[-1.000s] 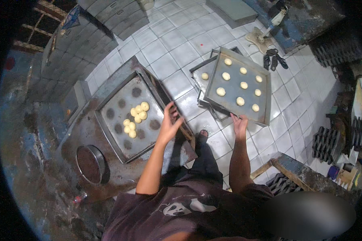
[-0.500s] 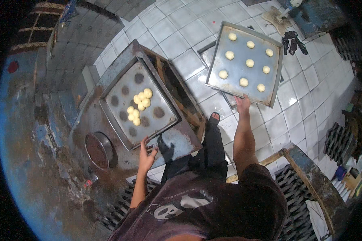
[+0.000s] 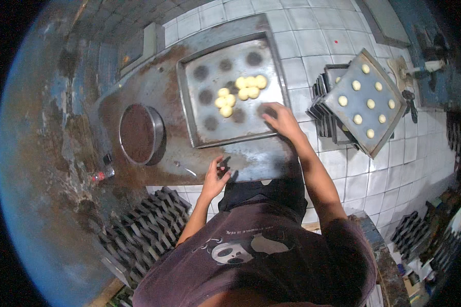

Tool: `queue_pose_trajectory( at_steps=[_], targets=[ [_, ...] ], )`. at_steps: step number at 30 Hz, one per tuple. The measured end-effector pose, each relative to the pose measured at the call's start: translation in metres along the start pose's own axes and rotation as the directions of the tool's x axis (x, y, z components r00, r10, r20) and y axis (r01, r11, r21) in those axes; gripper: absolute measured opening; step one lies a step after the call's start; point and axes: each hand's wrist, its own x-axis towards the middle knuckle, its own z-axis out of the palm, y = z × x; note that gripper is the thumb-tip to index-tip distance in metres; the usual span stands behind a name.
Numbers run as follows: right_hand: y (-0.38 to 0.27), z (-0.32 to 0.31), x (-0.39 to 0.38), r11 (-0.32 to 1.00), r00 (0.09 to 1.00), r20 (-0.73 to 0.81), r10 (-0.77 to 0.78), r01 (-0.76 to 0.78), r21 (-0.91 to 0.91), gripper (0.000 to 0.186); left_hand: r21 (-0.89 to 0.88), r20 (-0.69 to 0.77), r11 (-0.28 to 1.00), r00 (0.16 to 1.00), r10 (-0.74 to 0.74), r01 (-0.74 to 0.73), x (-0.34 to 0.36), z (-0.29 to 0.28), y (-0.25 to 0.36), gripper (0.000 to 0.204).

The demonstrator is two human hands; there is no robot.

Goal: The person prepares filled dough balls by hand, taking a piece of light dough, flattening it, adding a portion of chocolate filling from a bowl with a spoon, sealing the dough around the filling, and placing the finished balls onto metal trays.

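The person's right hand (image 3: 281, 118) is resting flat, fingers spread, on the near right corner of a metal baking tray (image 3: 210, 128) sitting at upper centre of the frame on a worn steel worktop (image 3: 153, 87). The left hand (image 3: 215, 176) is hanging loosely open at the worktop's front edge, holding nothing. A small cluster of pale dough balls (image 3: 241, 93) is lying near the tray's middle, among dark round marks.

The tray looks thin, stiff and sharp-rimmed, probably light with so little on it; its greasy surface may be slippery, so a grip on the raised rim at two opposite sides seems safest. The dough balls appear soft and would dent or roll if the tray were tipped.

At right, a second tray (image 3: 366, 102) of spaced dough pieces is lying tilted on a stack of trays (image 3: 322, 97); how firmly it is sitting cannot be told. A round dark pan (image 3: 138, 134) is standing at left. The frame's edges are falling into darkness and blur.
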Motion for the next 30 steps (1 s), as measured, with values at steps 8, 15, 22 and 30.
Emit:
queue_pose_trajectory(
  at_steps=[8,15,22,30],
  targets=[
    [-0.030,0.155,0.072,0.751,0.908,0.417,-0.044,0.306,-0.585,0.036,-0.276,-0.177,0.961,0.983,-0.055,0.004,-0.017,-0.115,-0.117,0.064],
    [-0.026,0.223,0.097,0.562,0.983,0.168,0.073,0.098,-0.821,0.029,-0.447,-0.183,0.892,0.983,-0.018,-0.066,-0.010,-0.189,-0.182,0.054],
    [-0.150,0.248,0.064,0.894,0.772,0.579,0.261,-0.419,0.156,0.037,-0.814,-0.196,0.558,0.981,-0.005,-0.160,0.056,-0.181,-0.102,0.048],
    [-0.294,0.300,-0.041,0.869,0.992,0.119,-0.032,-0.031,0.493,0.023,-0.591,-0.600,0.699,0.799,-0.048,-0.402,0.017,-0.202,-0.033,0.067]
  ],
)
